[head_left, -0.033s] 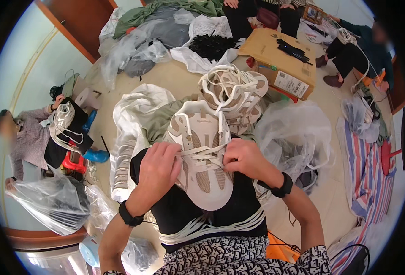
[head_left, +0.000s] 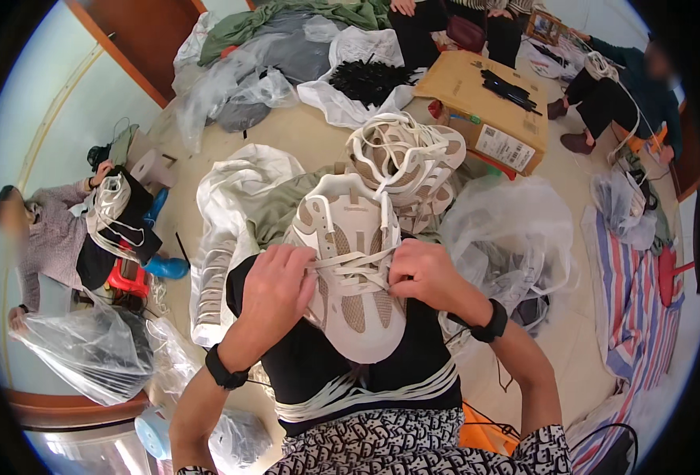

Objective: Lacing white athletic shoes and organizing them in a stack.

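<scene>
A beige and white sneaker [head_left: 362, 336] rests on my lap, its toe toward me. White shoelace [head_left: 356, 265] crosses its tongue in several rows, while the upper eyelets carry no crossing rows. My left hand [head_left: 275, 281] is closed at the shoe's left side, where a lace row runs to its fingertips. On the right side my right hand [head_left: 427, 273] pinches the lace beside the eyelets, its fingers curled. Just beyond this shoe lie more sneakers [head_left: 445, 146] of the same kind with loose laces. A bundle of white laces [head_left: 381, 396] stretches across my thighs.
A cardboard box [head_left: 476, 83] with black strips on top stands ahead right. Clear plastic bags [head_left: 516, 206] lie at right, beside a striped sheet [head_left: 623, 293]. More shoes [head_left: 210, 289] sit at left. A seated person [head_left: 53, 229] holds laces at far left; others sit ahead.
</scene>
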Demonstrator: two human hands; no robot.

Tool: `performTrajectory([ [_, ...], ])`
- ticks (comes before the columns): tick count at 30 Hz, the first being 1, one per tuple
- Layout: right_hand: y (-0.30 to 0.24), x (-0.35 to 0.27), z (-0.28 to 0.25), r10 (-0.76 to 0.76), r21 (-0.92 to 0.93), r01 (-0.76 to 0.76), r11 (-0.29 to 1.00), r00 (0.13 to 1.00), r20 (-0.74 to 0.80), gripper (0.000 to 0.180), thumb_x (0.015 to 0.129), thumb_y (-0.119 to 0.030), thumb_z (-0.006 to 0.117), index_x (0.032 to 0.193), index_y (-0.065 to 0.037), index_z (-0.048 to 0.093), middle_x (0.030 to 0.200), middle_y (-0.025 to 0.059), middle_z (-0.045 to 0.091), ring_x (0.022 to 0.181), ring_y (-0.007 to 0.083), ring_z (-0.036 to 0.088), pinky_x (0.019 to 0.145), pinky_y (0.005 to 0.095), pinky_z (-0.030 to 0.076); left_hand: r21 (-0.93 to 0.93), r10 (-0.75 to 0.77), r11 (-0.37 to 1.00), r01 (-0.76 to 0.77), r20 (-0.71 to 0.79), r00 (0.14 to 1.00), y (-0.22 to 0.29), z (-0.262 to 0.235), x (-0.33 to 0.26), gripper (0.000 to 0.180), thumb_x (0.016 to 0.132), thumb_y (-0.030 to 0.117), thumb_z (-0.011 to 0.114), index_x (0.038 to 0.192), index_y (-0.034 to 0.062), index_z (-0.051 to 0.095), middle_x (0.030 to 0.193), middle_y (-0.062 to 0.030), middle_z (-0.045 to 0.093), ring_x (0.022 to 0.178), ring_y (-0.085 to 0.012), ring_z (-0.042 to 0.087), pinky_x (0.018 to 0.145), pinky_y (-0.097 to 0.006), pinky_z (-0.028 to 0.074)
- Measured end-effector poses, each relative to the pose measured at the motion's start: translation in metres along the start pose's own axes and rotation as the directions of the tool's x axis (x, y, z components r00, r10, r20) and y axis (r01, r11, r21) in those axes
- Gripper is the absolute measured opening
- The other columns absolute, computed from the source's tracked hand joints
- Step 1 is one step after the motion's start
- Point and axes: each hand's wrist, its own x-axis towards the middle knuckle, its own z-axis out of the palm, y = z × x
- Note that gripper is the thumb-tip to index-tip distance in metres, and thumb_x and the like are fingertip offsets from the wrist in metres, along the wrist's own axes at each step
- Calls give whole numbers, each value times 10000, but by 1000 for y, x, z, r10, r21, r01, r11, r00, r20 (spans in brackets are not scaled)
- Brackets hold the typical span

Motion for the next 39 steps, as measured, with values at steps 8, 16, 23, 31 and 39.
performTrajectory([
  [8, -25, 3, 2, 325, 109, -327, 939, 945, 36, 177, 581, -55, 623, 753, -43, 583, 636, 54, 557, 598, 177, 547, 571, 290, 439, 109, 96, 991, -81, -144, 985, -18, 23, -17, 245, 668, 87, 542, 903, 17, 541, 813, -130, 552, 786, -289, 561, 686, -358, 484],
  [16, -22, -3, 8, 272, 93, -259, 962, 946, -179, 184, 560, 23, 546, 741, -5, 548, 638, 55, 514, 575, 158, 500, 572, 272, 404, 230, 111, 971, -64, -200, 973, -9, 32, -9, 184, 669, 112, 546, 820, 19, 497, 711, -80, 515, 724, -229, 543, 614, -331, 449],
  [23, 4, 7, -27, 346, 599, -264, 756, 938, -24, 317, 591, -26, 521, 907, -35, 511, 654, -8, 467, 582, 93, 460, 598, 200, 386, 72, 24, 997, -6, -257, 966, -11, 30, -15, 195, 660, 99, 555, 818, 0, 497, 751, -105, 524, 743, -239, 544, 633, -337, 465],
  [31, -24, -9, 9, 450, 313, -439, 842, 892, 40, 455, 570, -6, 626, 1014, -18, 531, 680, 25, 546, 603, 107, 524, 579, 214, 416, 229, 118, 971, -64, -228, 967, -9, 34, -9, 197, 657, 115, 558, 806, -5, 511, 746, -99, 519, 725, -233, 540, 615, -314, 462],
  [39, -12, -8, 5, 399, 321, -354, 878, 913, -84, 471, 540, 28, 552, 1011, 1, 534, 628, 9, 476, 583, 99, 478, 573, 210, 394, 200, 132, 977, -79, -270, 954, -12, 38, -9, 182, 654, 122, 565, 781, 4, 511, 729, -104, 524, 704, -236, 545, 584, -315, 462],
])
